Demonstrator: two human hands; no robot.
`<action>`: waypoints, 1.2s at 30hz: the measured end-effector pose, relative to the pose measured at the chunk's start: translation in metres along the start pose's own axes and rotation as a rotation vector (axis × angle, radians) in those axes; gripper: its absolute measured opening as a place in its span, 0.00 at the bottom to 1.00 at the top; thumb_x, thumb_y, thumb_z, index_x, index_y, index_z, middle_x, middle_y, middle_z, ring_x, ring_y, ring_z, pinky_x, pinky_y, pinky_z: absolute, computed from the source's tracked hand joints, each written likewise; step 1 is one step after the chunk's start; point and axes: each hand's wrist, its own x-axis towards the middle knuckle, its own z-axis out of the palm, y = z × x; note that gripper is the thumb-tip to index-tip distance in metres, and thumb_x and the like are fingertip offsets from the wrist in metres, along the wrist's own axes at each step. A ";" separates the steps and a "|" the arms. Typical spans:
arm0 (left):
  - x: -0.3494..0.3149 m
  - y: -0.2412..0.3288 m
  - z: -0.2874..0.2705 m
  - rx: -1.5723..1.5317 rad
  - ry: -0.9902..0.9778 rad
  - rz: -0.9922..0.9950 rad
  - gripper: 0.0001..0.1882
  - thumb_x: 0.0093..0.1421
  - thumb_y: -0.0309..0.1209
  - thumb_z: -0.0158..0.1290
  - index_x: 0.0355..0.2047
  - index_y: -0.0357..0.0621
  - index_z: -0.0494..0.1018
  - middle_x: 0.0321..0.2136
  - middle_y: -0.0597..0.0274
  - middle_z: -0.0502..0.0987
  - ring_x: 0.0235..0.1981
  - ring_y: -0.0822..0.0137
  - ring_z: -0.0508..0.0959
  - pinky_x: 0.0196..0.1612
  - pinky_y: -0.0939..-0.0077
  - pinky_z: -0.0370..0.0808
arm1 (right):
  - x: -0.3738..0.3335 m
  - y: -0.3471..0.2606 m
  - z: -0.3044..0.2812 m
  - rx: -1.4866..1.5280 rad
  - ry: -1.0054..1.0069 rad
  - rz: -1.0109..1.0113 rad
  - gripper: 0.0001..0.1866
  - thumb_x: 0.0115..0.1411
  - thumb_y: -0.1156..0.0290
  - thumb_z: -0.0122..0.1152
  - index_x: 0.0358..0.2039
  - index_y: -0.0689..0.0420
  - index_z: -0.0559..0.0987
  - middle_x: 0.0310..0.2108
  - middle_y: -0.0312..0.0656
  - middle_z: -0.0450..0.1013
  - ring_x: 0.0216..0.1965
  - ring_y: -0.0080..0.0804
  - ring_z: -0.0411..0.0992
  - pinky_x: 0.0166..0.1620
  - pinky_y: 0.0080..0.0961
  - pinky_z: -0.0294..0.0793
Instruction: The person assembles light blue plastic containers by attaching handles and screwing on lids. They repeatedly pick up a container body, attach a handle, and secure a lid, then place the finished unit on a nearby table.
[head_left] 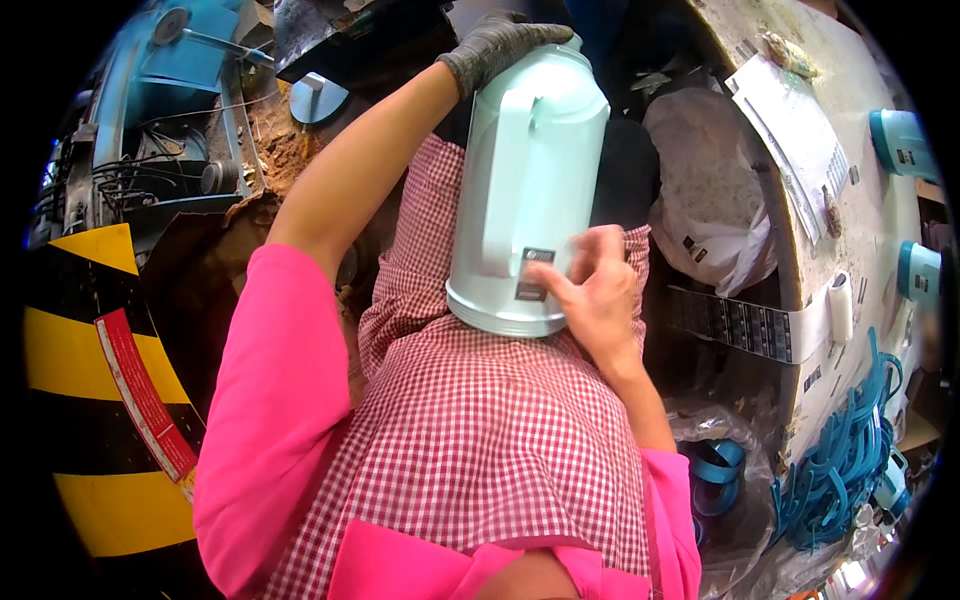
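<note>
Checked apron [480, 430] covers the lap, and on it rests the pale green jug [572, 190], wide ridged end nearest the body, handle [508, 190] facing up. The right hand [598, 290], bare and partly blurred, has its thumb at the dark label [535, 287] near that end, fingers bent away from the thumb and closed on nothing that shows. Well apart from it, the gloved left hand [500, 48] is clamped over the narrow far end. As I judge it, uneven thumb pressure could crease the label, and the jug could roll on the soft lap if the left hand slackened. Rightward, room looks tight: a strip of labels [735, 328] juts past the bench's [875, 215] left edge, where an elbow might snag it, and blue straps [840, 465] crowd the bench's near end. Leftward, the striped panel [100, 345] leaves the elbow more space. Farther up, a white bag [710, 170] sits beside the bench's left edge.
</note>
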 end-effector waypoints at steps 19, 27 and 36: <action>0.005 0.310 0.006 1.755 1.084 1.122 0.17 0.51 0.45 0.61 0.40 0.55 0.80 0.66 0.44 0.54 0.66 0.42 0.55 0.63 0.41 0.56 | 0.112 -0.022 -0.299 0.403 0.585 -0.565 0.44 0.45 0.47 0.69 0.59 0.58 0.70 0.50 0.52 0.71 0.52 0.40 0.70 0.56 0.42 0.69; -0.113 0.266 0.083 1.386 0.540 1.899 0.20 0.48 0.31 0.55 0.40 0.28 0.75 0.55 0.45 0.68 0.54 0.47 0.71 0.54 0.48 0.70 | 0.116 0.004 -0.325 0.278 0.528 -0.403 0.37 0.51 0.60 0.66 0.58 0.68 0.67 0.52 0.51 0.70 0.54 0.38 0.68 0.60 0.35 0.61; -0.280 0.198 -0.029 0.935 0.486 1.435 0.19 0.40 0.37 0.69 0.30 0.42 0.75 0.42 0.47 0.77 0.40 0.55 0.80 0.44 0.64 0.76 | 0.220 -0.087 -0.257 0.523 0.831 -0.875 0.37 0.47 0.64 0.74 0.56 0.62 0.69 0.52 0.46 0.67 0.52 0.35 0.67 0.57 0.34 0.67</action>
